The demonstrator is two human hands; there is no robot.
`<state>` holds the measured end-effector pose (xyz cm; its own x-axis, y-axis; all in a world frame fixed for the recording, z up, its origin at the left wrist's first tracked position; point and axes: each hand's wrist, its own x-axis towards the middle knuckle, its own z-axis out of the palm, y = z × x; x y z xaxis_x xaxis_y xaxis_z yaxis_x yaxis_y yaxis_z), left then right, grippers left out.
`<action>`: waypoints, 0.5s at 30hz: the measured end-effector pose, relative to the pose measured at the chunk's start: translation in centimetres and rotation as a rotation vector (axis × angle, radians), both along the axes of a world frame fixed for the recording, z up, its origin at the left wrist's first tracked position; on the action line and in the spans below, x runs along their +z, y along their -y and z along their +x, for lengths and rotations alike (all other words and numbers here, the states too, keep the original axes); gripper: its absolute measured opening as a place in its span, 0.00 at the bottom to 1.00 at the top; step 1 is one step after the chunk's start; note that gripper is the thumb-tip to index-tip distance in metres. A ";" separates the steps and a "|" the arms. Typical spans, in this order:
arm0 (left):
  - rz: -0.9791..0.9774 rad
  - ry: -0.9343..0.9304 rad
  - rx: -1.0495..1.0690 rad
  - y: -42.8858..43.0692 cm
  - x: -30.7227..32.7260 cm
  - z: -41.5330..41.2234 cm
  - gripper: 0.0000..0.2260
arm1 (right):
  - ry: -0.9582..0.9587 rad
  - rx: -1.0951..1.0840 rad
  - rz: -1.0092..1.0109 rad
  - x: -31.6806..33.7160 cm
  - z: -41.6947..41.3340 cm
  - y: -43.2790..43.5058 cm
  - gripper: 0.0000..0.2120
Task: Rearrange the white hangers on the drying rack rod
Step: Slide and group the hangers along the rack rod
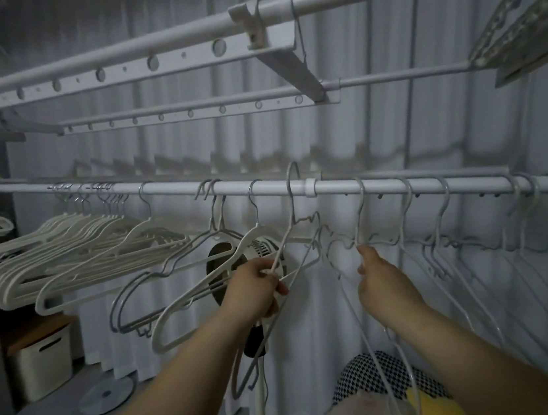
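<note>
A white drying rack rod [332, 188] runs across the view from upper left to right. Several white hangers [74, 252] hang bunched at its left end, with a few more spaced along the middle and right. My left hand [255, 287] pinches the neck of a white hanger [293, 218] whose hook rises just above the rod near its joint. My right hand [383, 280] grips the shoulder of another white hanger [362, 203] whose hook sits on the rod just right of the joint.
An overhead rack frame [178, 55] with holed bars spans the top. A standing fan [257, 247] is behind the hangers, its pole and base below. A white storage box [41, 361] sits on the floor at left. White curtains cover the back wall.
</note>
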<state>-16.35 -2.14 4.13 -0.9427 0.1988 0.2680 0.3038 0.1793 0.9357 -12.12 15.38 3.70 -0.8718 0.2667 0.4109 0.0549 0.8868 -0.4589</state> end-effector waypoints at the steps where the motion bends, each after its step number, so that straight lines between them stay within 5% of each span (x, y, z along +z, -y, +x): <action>1: 0.001 -0.004 -0.005 -0.1 0.0 -0.1 0.09 | 0.000 -0.003 -0.005 0.0 -0.1 0.0 0.27; 11: -0.141 -0.009 -0.058 -0.1 -0.5 -1.0 0.11 | -0.009 -0.015 0.101 0.2 -0.5 0.2 0.25; 15: -0.324 -0.208 0.069 1.3 -0.6 -0.5 0.17 | -0.174 -0.106 0.209 0.9 -0.7 1.2 0.25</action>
<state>-16.84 -3.47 3.50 -0.8889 0.2426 0.3885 0.4580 0.4819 0.7470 -12.78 14.13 4.63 -0.7555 0.2460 0.6072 0.0889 0.9567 -0.2770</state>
